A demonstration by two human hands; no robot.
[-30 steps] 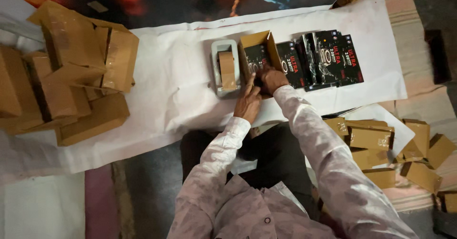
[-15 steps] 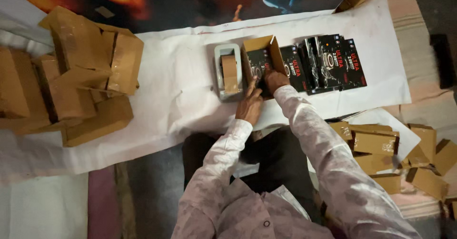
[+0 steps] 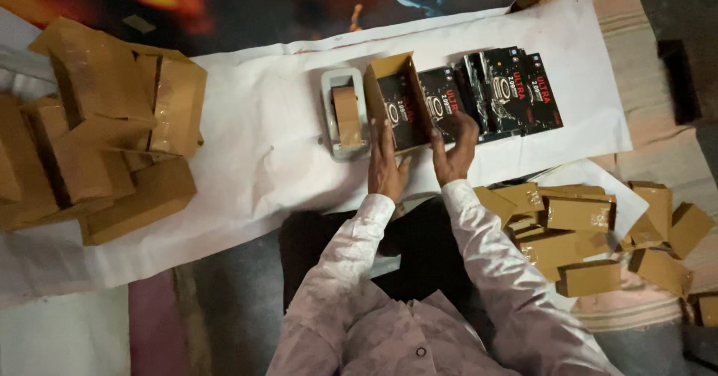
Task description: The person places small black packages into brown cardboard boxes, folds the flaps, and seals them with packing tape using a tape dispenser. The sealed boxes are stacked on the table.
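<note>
An open brown carton (image 3: 394, 73) lies on the white sheet (image 3: 262, 136) with a black printed box (image 3: 402, 110) inside it. My left hand (image 3: 386, 163) lies flat against the carton's near left side, fingers straight. My right hand (image 3: 454, 145) curls its fingers over the near end of a second black box (image 3: 441, 95) just right of the carton. More black boxes (image 3: 516, 88) stand in a row further right. A grey tape dispenser (image 3: 345, 115) with brown tape sits immediately left of the carton.
A pile of sealed brown cartons (image 3: 97, 129) fills the left side. Several small flat brown cartons (image 3: 583, 230) lie scattered at the right on a second white sheet. My legs are folded under the sheet's near edge.
Both hands were together at the carton's mouth; now they have drawn apart, the left to the carton's side and the right onto the neighbouring black box. The camera has shifted slightly.
</note>
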